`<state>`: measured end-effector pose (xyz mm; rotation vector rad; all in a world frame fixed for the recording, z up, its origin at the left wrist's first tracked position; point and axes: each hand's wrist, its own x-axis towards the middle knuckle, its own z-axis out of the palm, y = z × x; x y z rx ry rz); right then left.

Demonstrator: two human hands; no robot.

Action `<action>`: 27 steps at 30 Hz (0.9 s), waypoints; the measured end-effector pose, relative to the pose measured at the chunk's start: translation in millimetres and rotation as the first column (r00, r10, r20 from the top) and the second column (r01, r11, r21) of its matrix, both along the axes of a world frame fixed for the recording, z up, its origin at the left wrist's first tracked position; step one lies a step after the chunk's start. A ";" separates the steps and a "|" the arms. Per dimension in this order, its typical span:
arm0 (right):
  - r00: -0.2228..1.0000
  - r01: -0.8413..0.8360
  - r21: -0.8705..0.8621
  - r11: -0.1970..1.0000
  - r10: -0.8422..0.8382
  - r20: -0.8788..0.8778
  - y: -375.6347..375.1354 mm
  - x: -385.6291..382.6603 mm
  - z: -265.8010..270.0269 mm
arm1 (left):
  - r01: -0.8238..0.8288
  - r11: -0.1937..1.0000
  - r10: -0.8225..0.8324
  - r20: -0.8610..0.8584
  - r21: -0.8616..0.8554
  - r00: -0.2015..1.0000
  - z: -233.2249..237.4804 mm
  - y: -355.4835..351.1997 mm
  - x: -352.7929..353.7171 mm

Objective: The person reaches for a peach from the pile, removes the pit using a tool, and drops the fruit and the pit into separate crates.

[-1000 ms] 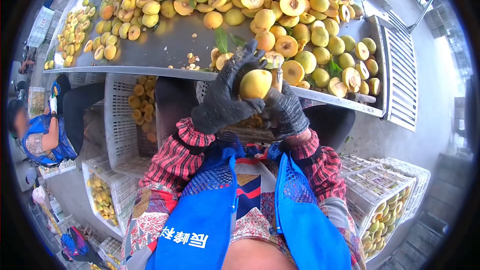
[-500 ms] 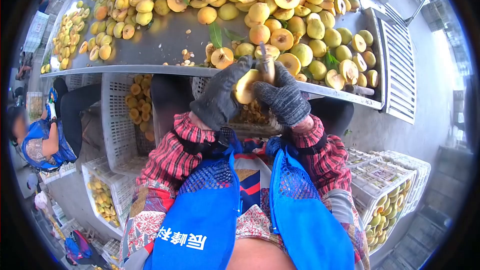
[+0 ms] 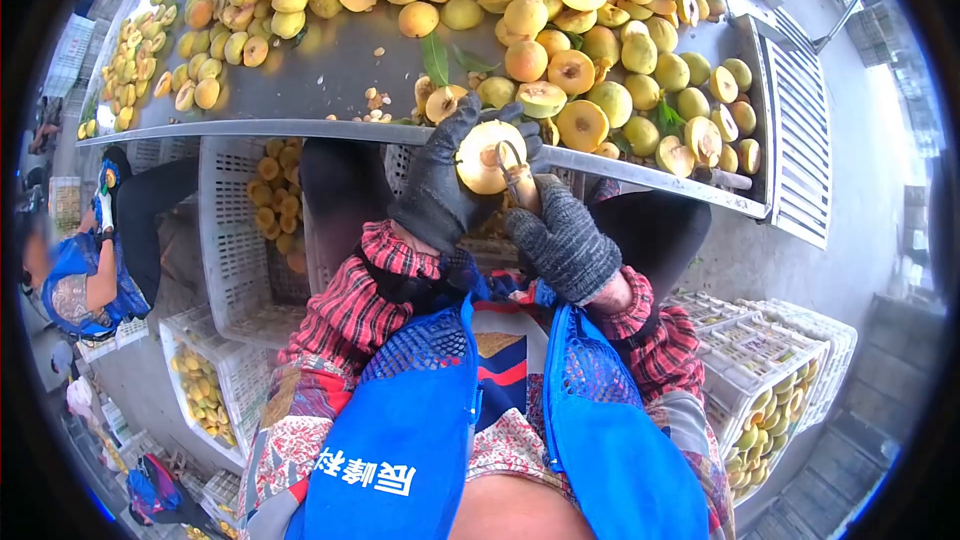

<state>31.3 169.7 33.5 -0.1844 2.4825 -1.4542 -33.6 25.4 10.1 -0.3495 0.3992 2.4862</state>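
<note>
A halved peach (image 3: 478, 162) sits in my left hand (image 3: 436, 192), its pale cut face turned up toward me. The dark-gloved fingers are wrapped around it from behind. My right hand (image 3: 568, 246), in a grey knit glove, is closed on the handle of a pitting knife (image 3: 524, 188). The curved metal tip of that knife rests at the middle of the cut face. Both hands are just in front of the metal table's near edge (image 3: 350, 130). On the table beyond lie many peaches, whole and halved (image 3: 581, 126), with loose pits (image 3: 376, 100) and green leaves (image 3: 434, 62) among them.
Below the table, left of my legs, stands a white crate (image 3: 235, 240) with peach halves. More filled crates stand at lower left (image 3: 245, 380) and right (image 3: 770, 350). A slatted metal panel (image 3: 800, 130) borders the table's right end. Another person (image 3: 95, 275) sits at far left.
The peach half has turned so its cut face shows fully. My right hand has shifted down toward me, and the knife's tip has come onto the cut face.
</note>
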 end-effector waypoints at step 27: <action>0.989 -0.147 0.157 0.977 0.148 0.003 -28.3 1.1 -12.9 | -0.449 0.386 -0.652 -0.583 -0.806 0.485 -21.1 -21.5 4.3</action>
